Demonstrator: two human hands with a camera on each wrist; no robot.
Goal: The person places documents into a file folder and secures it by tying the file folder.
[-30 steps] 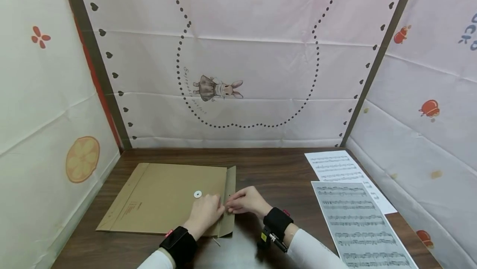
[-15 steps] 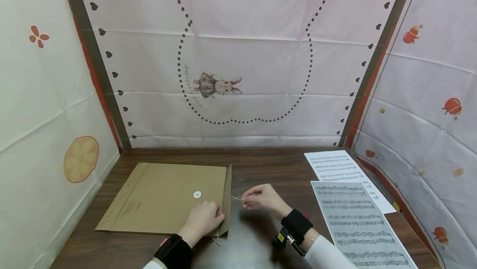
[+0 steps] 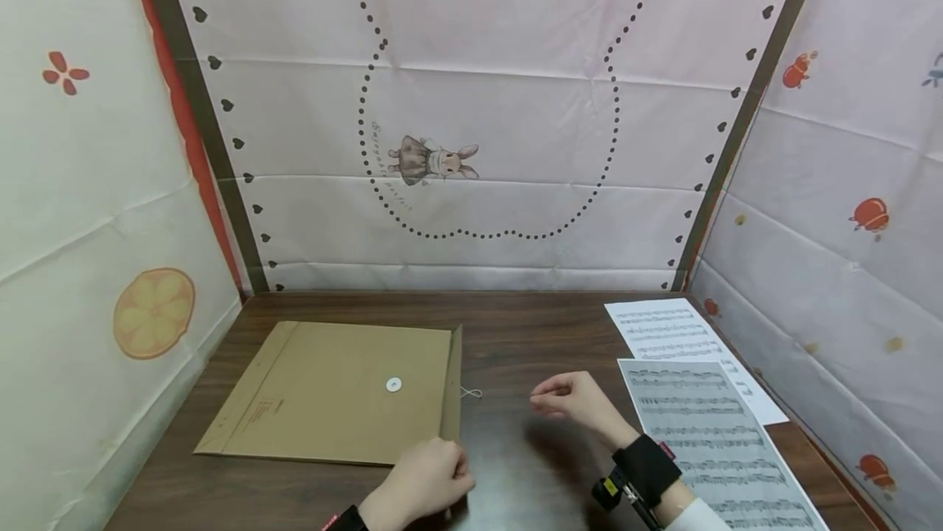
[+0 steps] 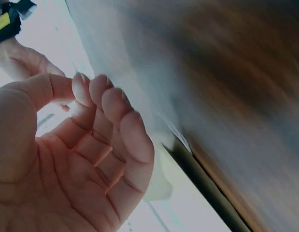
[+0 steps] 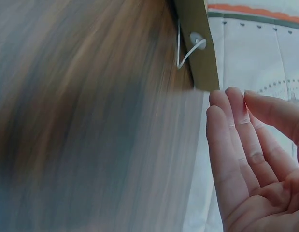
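Note:
A brown kraft document envelope lies flat on the table, a white button on its face and a folded flap raised along its right side. From that flap a thin white string sticks out in a loop; the right wrist view shows the string coming from a white disc on the flap. My left hand is by the envelope's lower right corner, fingers loosely bent, palm empty in the left wrist view. To the right of the string, my right hand hovers above the table, fingertips close together, holding nothing.
Two overlapping sheets of printed music, a front sheet and a rear sheet, lie on the right of the wooden table. Patterned cloth walls enclose the table at the back and on both sides.
My right hand has let go of the string and moved right, away from the flap. My left hand has come off the envelope's face, down toward the front edge.

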